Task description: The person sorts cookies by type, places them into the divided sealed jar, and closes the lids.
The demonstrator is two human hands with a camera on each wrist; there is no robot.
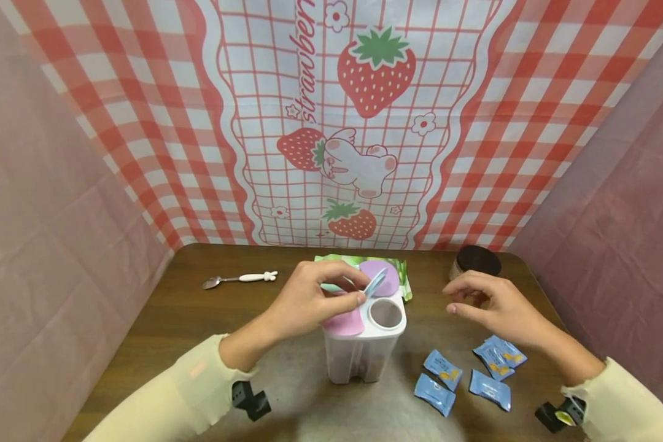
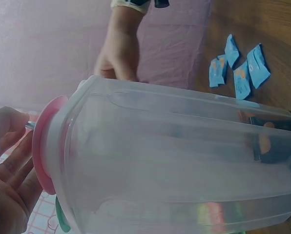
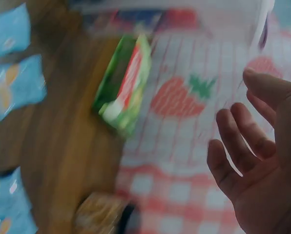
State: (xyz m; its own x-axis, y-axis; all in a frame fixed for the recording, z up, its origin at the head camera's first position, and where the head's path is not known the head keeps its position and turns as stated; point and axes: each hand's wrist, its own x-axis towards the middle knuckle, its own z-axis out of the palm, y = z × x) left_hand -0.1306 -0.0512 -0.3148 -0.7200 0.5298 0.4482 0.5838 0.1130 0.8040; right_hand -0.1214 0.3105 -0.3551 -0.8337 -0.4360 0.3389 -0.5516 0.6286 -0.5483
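Observation:
A clear plastic storage canister [image 1: 359,359] with a white top stands at the table's middle. Its top carries a pink flap lid [image 1: 345,324], a purple one [image 1: 383,275] and a partly hidden mint-green one. My left hand [image 1: 320,291] pinches the light blue flap lid [image 1: 376,282], which is tilted up beside an uncovered round opening. Dark wrapped packets [image 2: 277,141] show low inside the canister in the left wrist view. To the right, my right hand [image 1: 494,301] is raised over the table with loosely bent fingers and nothing in them.
Several blue snack packets [image 1: 443,369] lie at the front right. Behind my right hand stands a jar with a black lid [image 1: 477,261]. A green bag [image 3: 123,87] lies behind the canister. A spoon with a white handle [image 1: 251,277] is at the back left.

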